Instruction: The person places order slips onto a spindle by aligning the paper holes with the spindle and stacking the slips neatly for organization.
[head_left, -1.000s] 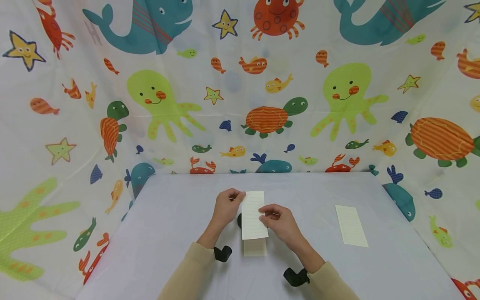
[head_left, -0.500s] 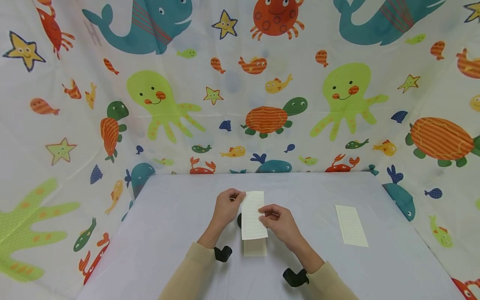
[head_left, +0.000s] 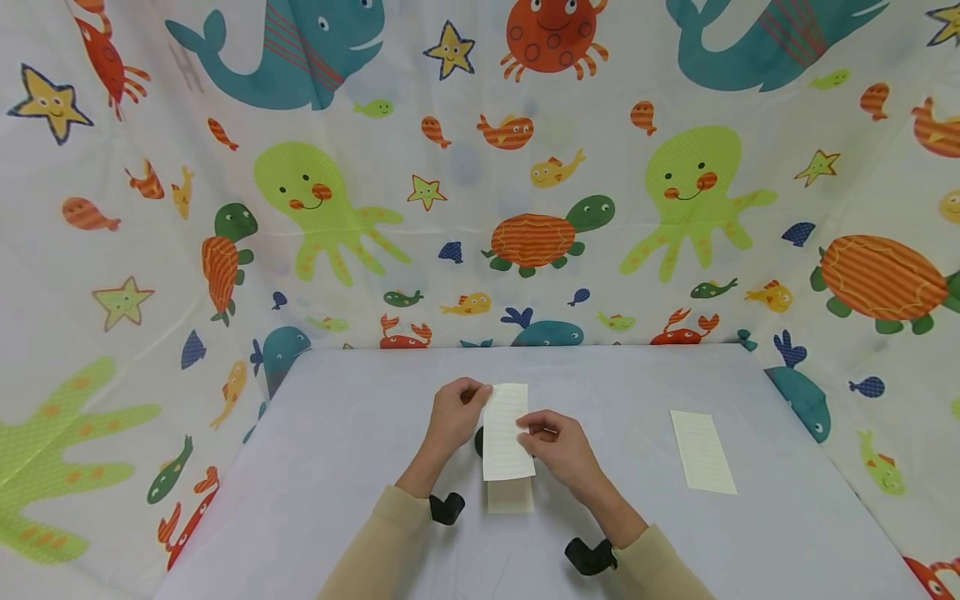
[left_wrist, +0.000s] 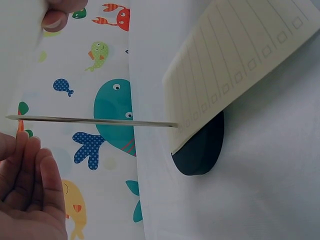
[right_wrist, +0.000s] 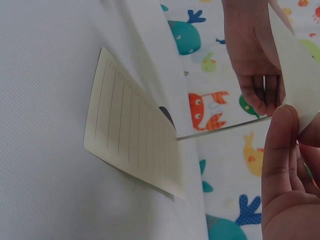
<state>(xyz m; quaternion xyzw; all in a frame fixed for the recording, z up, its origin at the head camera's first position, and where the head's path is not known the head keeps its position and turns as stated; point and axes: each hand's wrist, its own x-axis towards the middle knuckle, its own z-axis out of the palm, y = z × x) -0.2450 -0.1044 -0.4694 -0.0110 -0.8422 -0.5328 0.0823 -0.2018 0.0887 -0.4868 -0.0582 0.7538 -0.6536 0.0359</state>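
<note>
Both hands have the lined cream paper sheet [head_left: 506, 429] aloft, left hand [head_left: 453, 414] pinching its far corner, right hand [head_left: 558, 446] its near edge, above the cream notepad [head_left: 511, 494] beneath the fingers; peeling looks done, setting it aside seems next.

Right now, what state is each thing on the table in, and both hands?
Lined sheet: held in the air, pinched by both hands.
Notepad: on the table, propped on the dark disc.
Dark disc: under the notepad.
Loose sheet: flat, untouched.
Left hand: pinches the sheet's corner.
Right hand: pinches its edge.
</note>
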